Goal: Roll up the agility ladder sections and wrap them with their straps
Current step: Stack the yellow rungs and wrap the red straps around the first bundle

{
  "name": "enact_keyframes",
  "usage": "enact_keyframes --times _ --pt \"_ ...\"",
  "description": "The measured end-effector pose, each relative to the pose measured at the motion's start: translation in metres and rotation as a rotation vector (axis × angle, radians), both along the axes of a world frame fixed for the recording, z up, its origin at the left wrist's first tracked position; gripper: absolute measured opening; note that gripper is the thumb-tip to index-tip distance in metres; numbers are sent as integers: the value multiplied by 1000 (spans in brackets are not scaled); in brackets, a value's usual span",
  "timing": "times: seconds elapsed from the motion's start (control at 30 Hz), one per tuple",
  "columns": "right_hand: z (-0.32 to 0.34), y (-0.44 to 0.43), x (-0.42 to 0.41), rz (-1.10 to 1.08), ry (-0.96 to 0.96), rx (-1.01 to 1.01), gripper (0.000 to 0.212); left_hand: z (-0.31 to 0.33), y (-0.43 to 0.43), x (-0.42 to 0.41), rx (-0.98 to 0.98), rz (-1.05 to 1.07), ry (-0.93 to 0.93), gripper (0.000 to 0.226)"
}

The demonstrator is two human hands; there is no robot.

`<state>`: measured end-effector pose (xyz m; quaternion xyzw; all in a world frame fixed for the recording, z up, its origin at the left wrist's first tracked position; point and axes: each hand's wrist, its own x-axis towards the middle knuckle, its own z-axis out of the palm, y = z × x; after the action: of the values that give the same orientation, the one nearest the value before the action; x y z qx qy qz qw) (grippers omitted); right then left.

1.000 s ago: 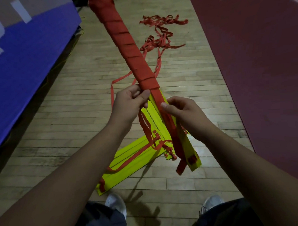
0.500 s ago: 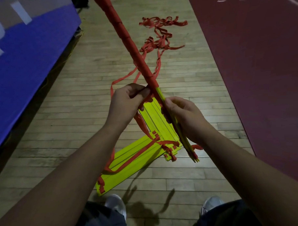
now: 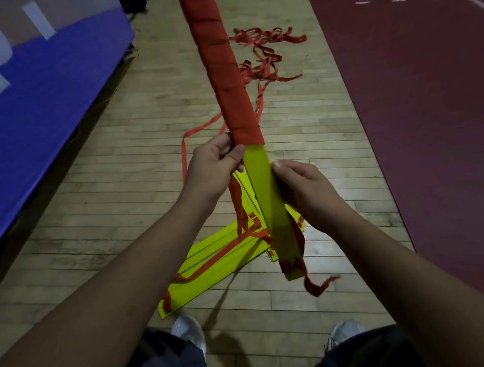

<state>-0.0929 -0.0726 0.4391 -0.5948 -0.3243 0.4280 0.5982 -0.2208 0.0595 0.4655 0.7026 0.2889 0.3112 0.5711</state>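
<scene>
Head camera looks down on the ladder bundle (image 3: 272, 204), held up slanting over the wooden floor (image 3: 124, 188), its upper length bound in red strap (image 3: 225, 73). Now the left hand (image 3: 212, 170) grips it just below the wrapping, and the right hand (image 3: 305, 189) pinches the yellow edge opposite. More yellow rungs (image 3: 211, 259) lie on the boards beneath, with a strap tangle (image 3: 263, 57) beyond.

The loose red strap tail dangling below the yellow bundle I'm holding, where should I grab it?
I'd pinch the strap tail just below the bundle, coming from the right with your right hand. It hangs free there and curls rightward, while your left hand holds the bundle higher up.
</scene>
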Motion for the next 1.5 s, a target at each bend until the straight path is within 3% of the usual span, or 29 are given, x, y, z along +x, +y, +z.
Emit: enact_keyframes --times 0.17,0.53,0.63,0.77,0.97,1.07,1.17,1.33,1.5 --pt "5 -1 -4 217 330 34 51 1 2 -1 -91 -56 -94 21" --pt "2 0 -4 -84 -23 75 31 4 3 -5 155 -4 138 11" --pt "1 2 -2 -140 -45 39 38 5 2 -4 164 -23 104 14" --pt "-1 4 -4 -161 -48 34 29 5 -6 -1 150 -13 43 26" --pt "1 3 -10 -152 -183 -28 12 1 -14 2 145 118 54 13" --pt "4 1 -9 -161 -233 -74 18 -2 -12 1 112 130 72 13" --pt "9 -1 -7 -117 -126 -62 30 -4 -10 1 43 99 66 12" --pt "21 -7 -1 134 348 -32 47 -2 -3 4 -111 63 -40 9" --pt "14 -5 2 125 331 -38 47 -2 2 3 -92 62 -37 10"
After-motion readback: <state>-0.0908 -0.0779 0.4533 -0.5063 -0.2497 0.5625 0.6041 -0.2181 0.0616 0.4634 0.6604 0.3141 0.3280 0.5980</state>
